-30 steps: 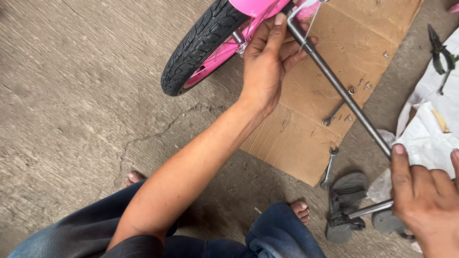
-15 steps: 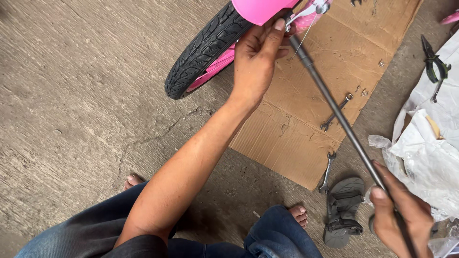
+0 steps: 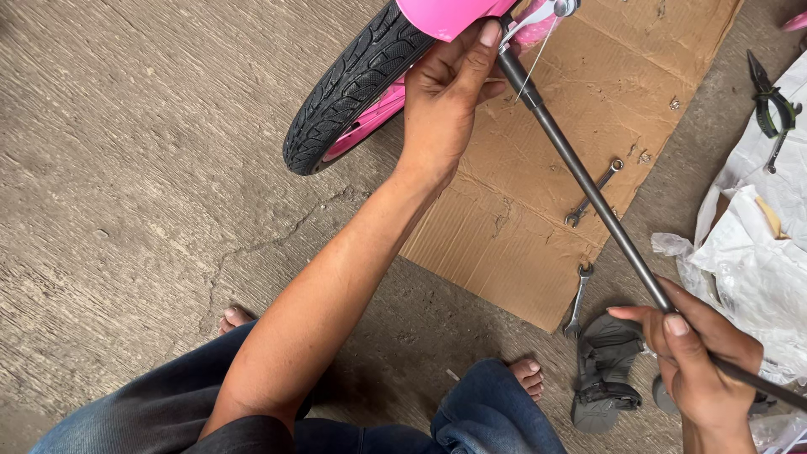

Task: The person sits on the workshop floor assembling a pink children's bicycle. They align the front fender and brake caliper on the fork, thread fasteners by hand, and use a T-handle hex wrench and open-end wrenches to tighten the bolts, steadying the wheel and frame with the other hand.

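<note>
Rough concrete floor (image 3: 126,168) is partly covered by cardboard (image 3: 521,219), where two wrenches (image 3: 593,193) lie unused. A long grey metal rod (image 3: 588,189) is gripped by the closed right hand (image 3: 702,370) at its lower end, its upper end already set at the pink bicycle (image 3: 445,13) beside the black tyre (image 3: 353,84), steadied there by the closed left hand (image 3: 445,92). Fastening appears not yet done.

Arms: both bare to above the elbow, no sleeves in view.
Left hand (image 3: 445,101): bare; no glove, ring or watch; short, unpainted nails.
Right hand (image 3: 698,361): bare; no glove or ring; short thumbnail showing.
Legs: dark blue denim trousers, hems creased at the ankles.
Feet: bare, toes showing below both hems.
</note>
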Demonstrator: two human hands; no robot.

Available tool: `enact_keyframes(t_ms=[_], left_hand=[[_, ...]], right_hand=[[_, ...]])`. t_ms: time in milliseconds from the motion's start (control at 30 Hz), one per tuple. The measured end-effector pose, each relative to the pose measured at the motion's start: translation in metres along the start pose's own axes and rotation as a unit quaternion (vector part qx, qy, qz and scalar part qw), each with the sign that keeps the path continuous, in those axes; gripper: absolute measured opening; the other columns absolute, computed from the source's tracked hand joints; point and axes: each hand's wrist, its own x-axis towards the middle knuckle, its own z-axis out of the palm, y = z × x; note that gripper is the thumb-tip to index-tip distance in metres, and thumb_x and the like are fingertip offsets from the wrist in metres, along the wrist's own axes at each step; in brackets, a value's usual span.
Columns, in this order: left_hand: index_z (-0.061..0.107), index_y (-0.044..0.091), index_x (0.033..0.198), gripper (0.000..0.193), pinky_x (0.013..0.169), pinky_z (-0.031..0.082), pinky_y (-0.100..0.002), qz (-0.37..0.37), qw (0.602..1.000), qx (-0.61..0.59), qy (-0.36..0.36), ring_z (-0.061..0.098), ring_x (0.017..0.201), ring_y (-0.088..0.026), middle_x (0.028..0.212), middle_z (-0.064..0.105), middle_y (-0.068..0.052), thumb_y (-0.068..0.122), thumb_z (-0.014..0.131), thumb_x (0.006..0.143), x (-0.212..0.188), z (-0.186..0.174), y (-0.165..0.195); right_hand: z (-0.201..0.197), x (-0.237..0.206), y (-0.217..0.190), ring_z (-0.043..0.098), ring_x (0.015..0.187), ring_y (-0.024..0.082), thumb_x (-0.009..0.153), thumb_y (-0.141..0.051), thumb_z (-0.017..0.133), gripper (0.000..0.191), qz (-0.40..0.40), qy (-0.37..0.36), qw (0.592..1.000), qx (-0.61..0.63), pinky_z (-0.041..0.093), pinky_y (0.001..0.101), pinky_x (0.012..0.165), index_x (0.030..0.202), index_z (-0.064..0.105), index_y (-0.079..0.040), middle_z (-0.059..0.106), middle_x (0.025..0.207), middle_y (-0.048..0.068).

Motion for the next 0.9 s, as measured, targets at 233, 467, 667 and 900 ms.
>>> enact_keyframes(t_ms=[233,467,667,900], left_hand=[[0.073,0.004,0.125,0.044,0.083,0.062,-0.028,0.004,1.000,-0.008,-0.003,0.075,0.091,-0.012,0.098,0.078,-0.003,0.042,0.068,0.103,0.002,-0.002,0.000],[0.076,0.005,0.111,0.034,0.077,0.057,-0.026,-0.007,0.999,-0.013,0.037,0.067,0.084,-0.008,0.092,0.073,0.001,0.037,0.072,0.101,0.002,0.003,0.004],[0.076,0.010,0.098,0.018,0.071,0.053,-0.026,-0.092,0.985,-0.122,0.085,0.061,0.078,-0.005,0.086,0.068,0.005,0.027,0.075,0.094,0.007,0.010,0.015],[0.073,0.007,0.099,0.017,0.073,0.054,-0.029,-0.084,0.980,-0.154,0.096,0.061,0.078,-0.008,0.091,0.068,0.003,0.023,0.074,0.096,0.008,0.018,0.014]], right_hand=[[0.000,0.018,0.018,0.045,0.056,0.008,0.108,-0.009,0.052,0.046,0.094,-0.076,0.919,0.376,0.061,0.0529,0.094,0.146,0.051,0.018,0.045,0.067,-0.005],[-0.006,0.009,0.027,0.065,0.064,0.023,0.101,-0.006,0.065,0.035,-0.303,-0.028,0.739,-0.602,0.060,0.0476,0.099,0.133,0.064,0.007,0.068,0.073,0.010],[0.010,0.002,0.067,0.072,0.084,0.025,0.109,-0.010,0.062,0.035,-0.306,0.038,0.835,-0.455,0.057,0.0467,0.110,0.139,0.063,0.008,0.072,0.088,0.016],[0.033,-0.017,0.068,0.070,0.076,0.027,0.095,0.001,0.065,0.037,-0.225,0.000,0.877,-0.424,0.056,0.0501,0.106,0.132,0.065,0.008,0.069,0.077,0.017]])
